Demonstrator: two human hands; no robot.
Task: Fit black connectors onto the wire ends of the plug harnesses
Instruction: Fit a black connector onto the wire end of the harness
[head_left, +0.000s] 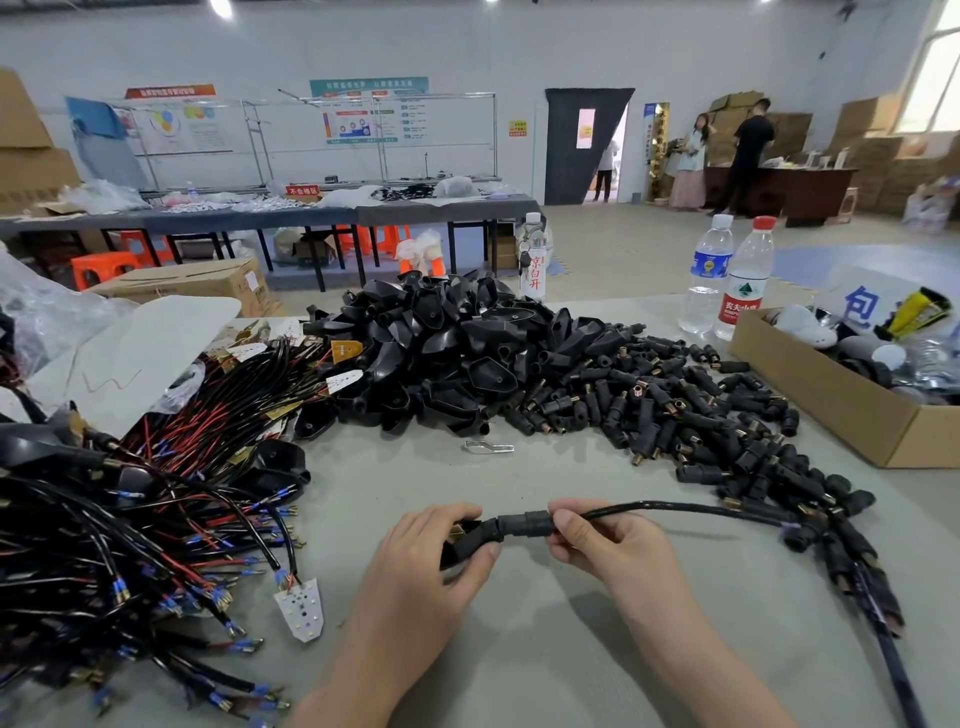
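- Black connector (530, 522) on cable (675, 506), over counter (519, 649), on the near side of connector pile (701, 415).
- Left hand (431, 561): grip curled round plug (467, 543), touching connector.
- Right hand (618, 545): grip pinching connector's cable end.

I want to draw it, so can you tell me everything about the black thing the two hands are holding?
The harness is all black and looks like plastic or rubber. Its wide plug end, with a bit of brass showing, sits in the left hand. A round ribbed connector comes next, pinched by the right hand. A thin cable runs right toward a pile of black parts. It lies level over the grey table.
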